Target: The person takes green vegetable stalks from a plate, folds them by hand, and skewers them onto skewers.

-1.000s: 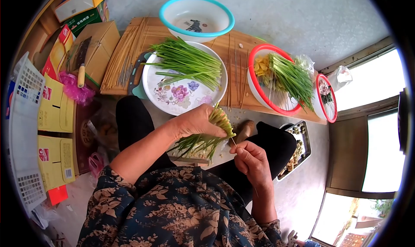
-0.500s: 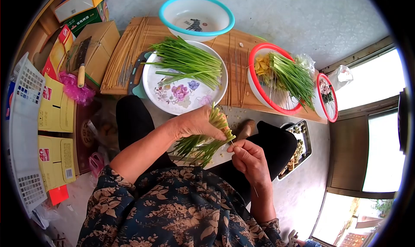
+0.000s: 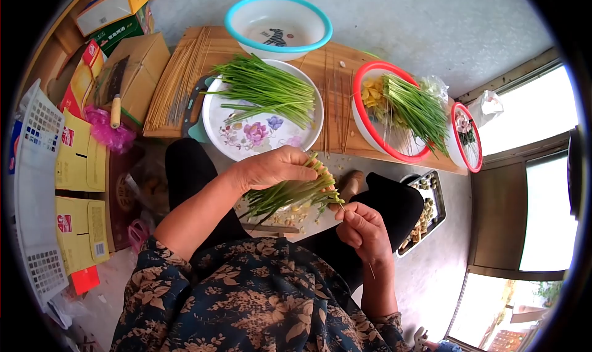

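Compared with half a second ago, the left hand (image 3: pixel 274 169) sits slightly higher, its thumb (image 3: pixel 302 174) farther back from the stem ends (image 3: pixel 337 199); the chives (image 3: pixel 287 195) lie flatter; the right hand (image 3: pixel 365 230) and skewer (image 3: pixel 372 270) sit slightly farther right

Beyond the left grip (image 3: pixel 271 168), a wooden counter (image 3: pixel 354 55) — skewers (image 3: pixel 185 74) leftward, floral tray (image 3: pixel 231 145) nearest, blue-rimmed basin (image 3: pixel 259 22) behind — red-rimmed basins (image 3: pixel 365 121) rightward.

A wooden-handled cleaver (image 3: pixel 116 108) rests against the cardboard box (image 3: pixel 146 68), crumpled pink plastic (image 3: pixel 108 130) just beside, and there's the white basket (image 3: pixel 38 207) alongside yellow boxes (image 3: pixel 80 158)!
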Demonstrator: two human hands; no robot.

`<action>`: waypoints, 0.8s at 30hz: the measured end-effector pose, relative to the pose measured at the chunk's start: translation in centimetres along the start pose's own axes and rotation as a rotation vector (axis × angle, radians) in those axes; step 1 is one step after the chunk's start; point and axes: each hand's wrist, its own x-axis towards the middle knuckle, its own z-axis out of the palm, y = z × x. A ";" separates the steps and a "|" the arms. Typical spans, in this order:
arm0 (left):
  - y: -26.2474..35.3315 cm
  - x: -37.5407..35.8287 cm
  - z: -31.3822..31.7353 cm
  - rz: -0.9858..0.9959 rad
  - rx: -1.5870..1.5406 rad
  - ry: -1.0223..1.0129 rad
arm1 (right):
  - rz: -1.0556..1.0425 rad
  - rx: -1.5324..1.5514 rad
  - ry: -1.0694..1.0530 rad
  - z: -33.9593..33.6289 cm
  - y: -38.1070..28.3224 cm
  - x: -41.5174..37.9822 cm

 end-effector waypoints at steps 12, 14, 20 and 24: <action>0.7 0.0 0.5 -0.067 0.068 -0.022 | 0.016 0.157 -0.074 0.0 0.2 0.1; 0.6 0.0 0.6 -0.065 0.073 -0.015 | 0.020 0.180 -0.083 0.0 0.2 0.2; 0.2 0.6 1.3 0.037 0.082 0.084 | 0.012 0.181 -0.081 -0.1 0.2 0.4; -0.3 1.0 1.1 0.035 0.141 0.142 | 0.011 0.175 -0.079 -0.2 0.3 0.4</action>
